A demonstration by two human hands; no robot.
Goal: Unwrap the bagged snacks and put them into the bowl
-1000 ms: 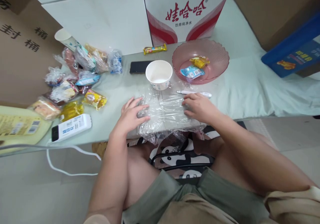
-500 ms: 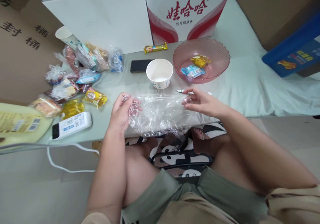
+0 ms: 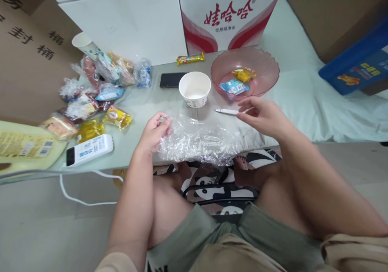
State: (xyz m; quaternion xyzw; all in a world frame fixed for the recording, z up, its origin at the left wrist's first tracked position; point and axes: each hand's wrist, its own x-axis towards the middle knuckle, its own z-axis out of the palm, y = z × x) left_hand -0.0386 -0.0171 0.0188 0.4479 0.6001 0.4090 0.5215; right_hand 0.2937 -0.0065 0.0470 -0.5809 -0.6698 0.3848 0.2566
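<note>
My left hand (image 3: 156, 132) has its fingers closed at the left end of a crumpled clear plastic bag (image 3: 200, 142), which lies along the table's front edge. My right hand (image 3: 263, 116) is off the bag, thumb and fingers apart, around the end of a small white-handled utility knife (image 3: 226, 111) lying on the table. That hand hides the knife's right part, and whether it touches the knife is unclear. Just behind the bag stands a white paper bowl (image 3: 195, 90). A pink ribbed plastic bowl (image 3: 263, 76) holds a yellow packet (image 3: 244, 74) and a blue-white packet (image 3: 235, 87).
On the left lie several wrapped snacks (image 3: 118, 117), a white device (image 3: 90, 149) with a cable, and a yellowish jug (image 3: 27, 146). A phone (image 3: 171, 80) and yellow snack bar (image 3: 190, 58) lie before white cartons (image 3: 224, 25). A blue box (image 3: 354, 66) stands right.
My right hand has let go of the plastic bag and moved right, to the knife. The bag's right side has sunk onto the table edge. My left hand stays at its left end.
</note>
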